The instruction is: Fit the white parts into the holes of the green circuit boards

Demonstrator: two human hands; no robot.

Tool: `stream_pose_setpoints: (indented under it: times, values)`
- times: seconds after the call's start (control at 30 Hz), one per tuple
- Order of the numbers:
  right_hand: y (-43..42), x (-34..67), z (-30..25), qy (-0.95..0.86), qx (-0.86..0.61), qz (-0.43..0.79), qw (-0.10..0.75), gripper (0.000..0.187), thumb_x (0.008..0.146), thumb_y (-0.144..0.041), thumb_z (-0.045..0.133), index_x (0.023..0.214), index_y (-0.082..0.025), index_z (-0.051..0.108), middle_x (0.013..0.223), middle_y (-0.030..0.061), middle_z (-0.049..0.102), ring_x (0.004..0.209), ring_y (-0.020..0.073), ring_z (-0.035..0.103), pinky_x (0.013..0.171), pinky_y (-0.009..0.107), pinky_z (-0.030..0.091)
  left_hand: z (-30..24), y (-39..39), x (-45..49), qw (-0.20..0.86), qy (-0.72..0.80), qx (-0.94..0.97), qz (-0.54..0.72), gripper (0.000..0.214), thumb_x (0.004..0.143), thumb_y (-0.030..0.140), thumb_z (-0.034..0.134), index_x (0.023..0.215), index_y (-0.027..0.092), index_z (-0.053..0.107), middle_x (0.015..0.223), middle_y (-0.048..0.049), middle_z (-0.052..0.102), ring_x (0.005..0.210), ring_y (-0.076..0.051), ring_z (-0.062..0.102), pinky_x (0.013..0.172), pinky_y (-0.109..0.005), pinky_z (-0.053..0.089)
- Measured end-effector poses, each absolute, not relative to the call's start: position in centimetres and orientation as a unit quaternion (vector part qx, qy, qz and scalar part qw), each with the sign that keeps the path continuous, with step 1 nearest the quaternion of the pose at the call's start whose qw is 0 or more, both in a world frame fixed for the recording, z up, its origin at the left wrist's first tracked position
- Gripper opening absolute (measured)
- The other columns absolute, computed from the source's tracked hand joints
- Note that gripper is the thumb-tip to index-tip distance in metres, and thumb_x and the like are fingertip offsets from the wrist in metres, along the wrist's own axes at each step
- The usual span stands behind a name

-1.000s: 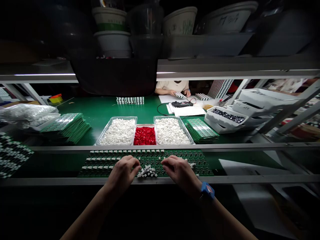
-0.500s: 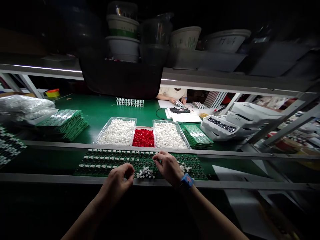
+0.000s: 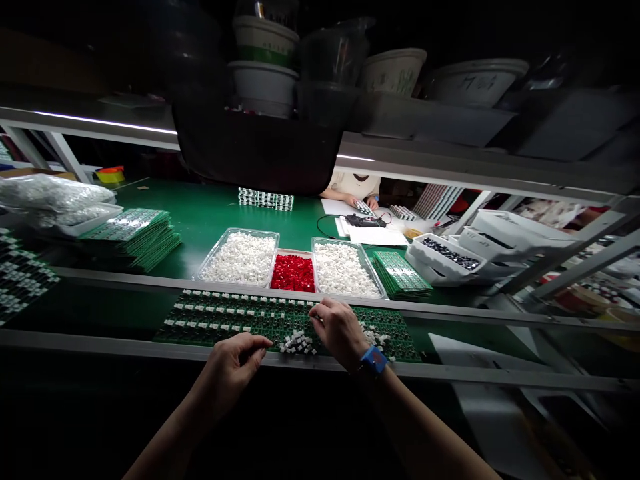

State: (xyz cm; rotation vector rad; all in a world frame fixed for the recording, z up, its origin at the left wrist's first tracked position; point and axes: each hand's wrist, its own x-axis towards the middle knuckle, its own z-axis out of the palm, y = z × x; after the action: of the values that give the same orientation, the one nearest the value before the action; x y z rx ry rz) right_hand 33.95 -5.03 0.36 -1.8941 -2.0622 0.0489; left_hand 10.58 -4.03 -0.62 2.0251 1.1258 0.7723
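My left hand [image 3: 231, 368] is just left of a small pile of white plastic parts [image 3: 299, 343] on the front of a long green circuit board panel [image 3: 260, 325]. Its thumb and index finger come close together at the tips; anything between them is too small to make out. Over the panel, right of that pile, my right hand [image 3: 340, 333] bends down with its fingertips pinched together. What they hold, if anything, is hidden. A blue band [image 3: 374, 360] is on the right wrist. Rows of white parts [image 3: 200, 309] stand on the panel's left half. More loose white parts [image 3: 376, 335] lie partly behind my right hand.
Metal rails [image 3: 165, 279] border the panel. Beyond stand two clear trays of white parts [image 3: 243, 259] [image 3: 345, 270] and a red-filled tray [image 3: 293, 272]. Board stacks [image 3: 133, 237] [image 3: 401, 273] and white bins [image 3: 445, 257] flank them. A co-worker's hands [image 3: 363, 203] are across the bench, under a shelf [image 3: 450, 163].
My left index finger has straightened from a curled pinch, reaching towards the loose pile. My right hand stays pinched over the panel. The whole view has shifted and tilted slightly.
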Motion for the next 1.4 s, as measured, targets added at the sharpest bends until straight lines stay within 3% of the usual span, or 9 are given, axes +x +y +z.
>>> stream_pose_setpoints:
  times: [0.13, 0.23, 0.3, 0.4, 0.53, 0.87, 1.07, 1.23, 1.4]
  values:
    - [-5.6, 34.0, 1.1, -0.711, -0.675, 0.050, 0.192, 0.012, 0.082, -0.018, 0.061, 0.094, -0.019, 0.066, 0.092, 0.0038, 0.065, 0.081, 0.0157, 0.059, 0.076, 0.026, 0.039, -0.9, -3.6, 10.7, 0.354, 0.432, 0.773, 0.300, 0.022, 0.080, 0.025, 0.053, 0.091, 0.021, 0.072, 0.083, -0.0022, 0.073, 0.074, -0.017, 0.066, 0.068, -0.024, 0.052]
    - [-7.1, 34.0, 1.9, -0.710, -0.676, 0.088, 0.177, 0.007, 0.083, -0.024, 0.062, 0.086, -0.019, 0.066, 0.088, 0.0024, 0.065, 0.076, 0.0144, 0.059, 0.070, 0.024, 0.039, -0.6, -3.3, 11.2, 0.378, 0.440, 0.756, 0.304, 0.023, 0.080, 0.029, 0.057, 0.099, 0.019, 0.067, 0.077, -0.0008, 0.071, 0.069, -0.016, 0.066, 0.065, -0.024, 0.052]
    - [-8.2, 33.9, 2.2, -0.712, -0.680, 0.107, 0.142, 0.013, 0.081, -0.032, 0.065, 0.083, -0.019, 0.065, 0.085, 0.0026, 0.064, 0.074, 0.0156, 0.059, 0.066, 0.025, 0.038, -0.2, -2.9, 11.7, 0.382, 0.437, 0.759, 0.295, 0.019, 0.081, 0.030, 0.057, 0.094, 0.018, 0.064, 0.073, 0.0002, 0.069, 0.064, -0.015, 0.064, 0.062, -0.023, 0.052]
    - [-9.2, 33.5, 2.0, -0.706, -0.691, 0.123, 0.101, 0.015, 0.078, -0.032, 0.067, 0.084, -0.019, 0.065, 0.087, 0.0039, 0.065, 0.077, 0.0182, 0.060, 0.066, 0.026, 0.038, 0.3, -2.0, 12.9, 0.317, 0.420, 0.804, 0.278, 0.013, 0.084, 0.028, 0.054, 0.084, 0.018, 0.063, 0.074, -0.0008, 0.069, 0.066, -0.016, 0.064, 0.063, -0.024, 0.050]
    - [-9.3, 33.1, 1.3, -0.704, -0.690, 0.138, 0.098, 0.007, 0.081, -0.022, 0.059, 0.082, -0.019, 0.065, 0.088, 0.0044, 0.066, 0.079, 0.0170, 0.061, 0.066, 0.025, 0.038, 0.4, -0.6, 14.9, 0.181, 0.386, 0.861, 0.279, 0.015, 0.087, 0.022, 0.050, 0.086, 0.019, 0.064, 0.085, -0.0047, 0.066, 0.083, -0.019, 0.063, 0.077, -0.029, 0.049]
    - [-10.0, 33.8, 0.5, -0.695, -0.688, 0.114, 0.174, 0.005, 0.075, -0.014, 0.054, 0.075, -0.017, 0.058, 0.076, 0.0035, 0.064, 0.067, 0.0149, 0.057, 0.061, 0.024, 0.036, 0.2, 0.9, 17.2, 0.068, 0.345, 0.915, 0.200, 0.018, 0.089, 0.013, 0.046, 0.082, 0.017, 0.062, 0.082, -0.0072, 0.062, 0.085, -0.022, 0.057, 0.080, -0.034, 0.047]
    - [-9.9, 34.1, -0.2, -0.694, -0.665, 0.135, 0.241, 0.019, 0.069, -0.003, 0.050, 0.080, -0.017, 0.058, 0.076, 0.0019, 0.062, 0.065, 0.0134, 0.055, 0.061, 0.022, 0.036, 1.4, 0.9, 18.0, 0.023, 0.337, 0.932, 0.131, 0.018, 0.087, 0.010, 0.047, 0.079, 0.015, 0.063, 0.080, -0.0086, 0.061, 0.083, -0.024, 0.057, 0.078, -0.035, 0.047]
    - [-9.8, 34.4, -0.8, -0.695, -0.631, 0.157, 0.308, 0.022, 0.070, -0.003, 0.051, 0.079, -0.018, 0.064, 0.077, 0.0013, 0.060, 0.063, 0.0115, 0.054, 0.062, 0.021, 0.039, 1.8, 0.6, 18.0, 0.046, 0.317, 0.937, 0.137, 0.018, 0.087, 0.008, 0.049, 0.083, 0.014, 0.066, 0.081, -0.0077, 0.063, 0.085, -0.023, 0.057, 0.079, -0.034, 0.047]
    - [-9.8, 34.8, -1.2, -0.677, -0.619, 0.155, 0.367, 0.015, 0.073, -0.006, 0.054, 0.078, -0.017, 0.063, 0.075, 0.0019, 0.062, 0.066, 0.0128, 0.057, 0.064, 0.022, 0.042, 1.3, 0.1, 16.7, 0.128, 0.279, 0.938, 0.160, 0.014, 0.087, 0.017, 0.055, 0.089, 0.017, 0.069, 0.085, -0.0062, 0.064, 0.084, -0.020, 0.058, 0.080, -0.031, 0.047]
